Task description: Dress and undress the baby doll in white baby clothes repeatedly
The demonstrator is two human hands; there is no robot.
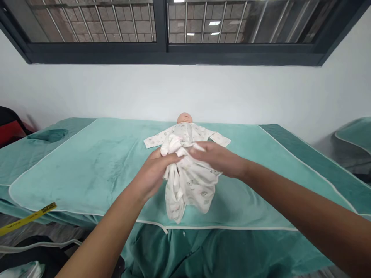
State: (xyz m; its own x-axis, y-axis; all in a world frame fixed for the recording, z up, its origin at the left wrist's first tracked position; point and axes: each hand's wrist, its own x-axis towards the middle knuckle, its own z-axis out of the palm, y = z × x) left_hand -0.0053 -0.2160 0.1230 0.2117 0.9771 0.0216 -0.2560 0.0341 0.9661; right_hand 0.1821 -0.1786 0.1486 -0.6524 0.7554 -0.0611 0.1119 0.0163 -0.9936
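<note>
A white baby garment (193, 185) with small printed figures is gathered between my two hands, its lower part hanging loose. My left hand (155, 170) grips its bunched upper edge from the left, thumb on top. From the right, my right hand (216, 156) pinches the same bunch, thumb uppermost. Just beyond lies a baby doll (184, 117) on its back, its head toward the wall. It wears a white printed top (185, 131) with both sleeves spread sideways. The held cloth covers the doll's lower body from view.
A light green blanket (95, 170) covers the bed, over darker green bedding (290, 143). Behind stands a white wall below a barred window (166, 54). A yellow strip (29, 219) and a pale cord (40, 246) are at lower left. A red and black item (11, 129) sits far left.
</note>
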